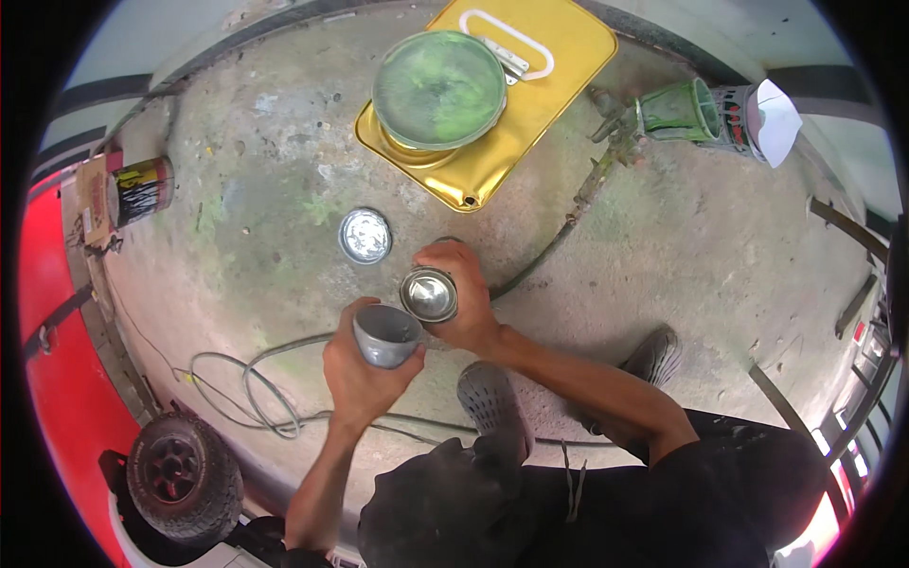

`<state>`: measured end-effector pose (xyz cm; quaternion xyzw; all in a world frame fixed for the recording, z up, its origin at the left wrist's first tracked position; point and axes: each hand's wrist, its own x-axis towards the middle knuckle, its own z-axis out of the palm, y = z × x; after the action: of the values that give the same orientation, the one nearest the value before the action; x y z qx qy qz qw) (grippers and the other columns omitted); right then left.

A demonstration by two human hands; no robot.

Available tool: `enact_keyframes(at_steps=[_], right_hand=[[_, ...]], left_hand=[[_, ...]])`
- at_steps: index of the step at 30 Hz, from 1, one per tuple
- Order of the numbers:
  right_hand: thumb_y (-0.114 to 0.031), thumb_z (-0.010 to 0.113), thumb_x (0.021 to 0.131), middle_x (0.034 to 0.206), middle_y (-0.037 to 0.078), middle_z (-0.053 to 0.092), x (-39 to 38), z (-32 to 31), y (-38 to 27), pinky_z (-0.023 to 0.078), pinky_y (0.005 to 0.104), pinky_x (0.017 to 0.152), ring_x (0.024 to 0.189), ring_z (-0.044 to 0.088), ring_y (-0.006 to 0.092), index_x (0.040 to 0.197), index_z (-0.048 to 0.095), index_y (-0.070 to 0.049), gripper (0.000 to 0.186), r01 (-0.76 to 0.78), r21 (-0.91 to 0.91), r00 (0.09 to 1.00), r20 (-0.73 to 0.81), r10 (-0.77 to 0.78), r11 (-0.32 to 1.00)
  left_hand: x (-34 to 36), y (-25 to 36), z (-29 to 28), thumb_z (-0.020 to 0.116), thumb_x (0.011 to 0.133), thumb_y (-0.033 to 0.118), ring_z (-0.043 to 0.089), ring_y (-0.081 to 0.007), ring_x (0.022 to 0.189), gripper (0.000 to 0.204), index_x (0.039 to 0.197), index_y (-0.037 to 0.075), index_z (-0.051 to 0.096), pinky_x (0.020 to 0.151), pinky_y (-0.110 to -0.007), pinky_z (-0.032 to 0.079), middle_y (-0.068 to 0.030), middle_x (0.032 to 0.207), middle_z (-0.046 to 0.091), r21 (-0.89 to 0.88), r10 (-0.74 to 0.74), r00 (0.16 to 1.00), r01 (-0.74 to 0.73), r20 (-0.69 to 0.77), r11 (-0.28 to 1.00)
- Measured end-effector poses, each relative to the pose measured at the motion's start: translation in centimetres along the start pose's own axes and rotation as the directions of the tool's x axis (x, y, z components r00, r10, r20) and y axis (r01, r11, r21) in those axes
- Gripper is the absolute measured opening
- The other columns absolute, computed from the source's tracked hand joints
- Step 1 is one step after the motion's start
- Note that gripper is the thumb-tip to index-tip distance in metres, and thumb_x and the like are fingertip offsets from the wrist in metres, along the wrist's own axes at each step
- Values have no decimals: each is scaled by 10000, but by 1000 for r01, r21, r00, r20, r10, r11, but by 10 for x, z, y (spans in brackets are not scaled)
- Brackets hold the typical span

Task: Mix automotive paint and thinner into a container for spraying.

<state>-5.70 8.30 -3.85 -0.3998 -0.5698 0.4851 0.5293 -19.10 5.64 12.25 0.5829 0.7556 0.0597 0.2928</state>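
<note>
My left hand (352, 381) is wrapped round a grey cup (388, 335), its open mouth facing up. Just to the right, my right hand (466, 301) grips a small metal can (429, 294) by its side. The can's shiny inside shows, and its rim is close to the cup's rim; I cannot tell whether they touch. On the concrete floor beyond my hands lies a round silver lid (365, 236).
A large gold metal can (544, 71) with a white handle carries a green-stained round lid (439, 90). Farther right lies a spray gun with a green-stained cup (678, 111). A hose (251, 379) loops across the floor; a paint-streaked tin (145, 189) is far left, a wheel (180, 470) near left.
</note>
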Motion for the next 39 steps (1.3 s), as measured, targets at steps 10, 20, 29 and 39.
enact_keyframes(at_steps=[10,20,29,39], right_hand=[[-76,955,599,1271,129,627,0,-8,6,432,463,1071,1221,571,374,1315,572,-95,812,-53,-22,994,91,55,998],[-142,979,637,1288,162,603,9,-18,2,454,464,1053,1208,581,370,1317,557,-68,803,-31,-98,986,162,47,995],[-195,989,634,1303,160,603,38,-37,-23,499,414,1024,1206,611,333,1382,558,-78,871,78,-138,954,297,-34,987],[-127,947,644,1217,132,669,36,-34,-12,529,416,969,1136,657,318,1266,632,-90,698,-55,-58,905,418,74,997]], left_hand=[[-8,-97,35,934,703,325,725,-232,923,858,1393,13,529,866,-355,575,-127,1124,686,-685,-11,1000,3,-7,728],[-26,-137,-53,844,844,346,676,-195,862,464,1145,16,715,800,-341,543,-70,992,735,-373,-334,790,557,514,742],[-21,-27,-5,933,704,310,743,-300,969,700,1239,1,605,865,-404,581,-173,1073,742,-284,78,996,-60,53,957],[-12,-7,7,932,669,271,717,-409,984,811,1319,13,521,828,-474,584,-216,1100,701,25,110,993,-109,-41,994]])
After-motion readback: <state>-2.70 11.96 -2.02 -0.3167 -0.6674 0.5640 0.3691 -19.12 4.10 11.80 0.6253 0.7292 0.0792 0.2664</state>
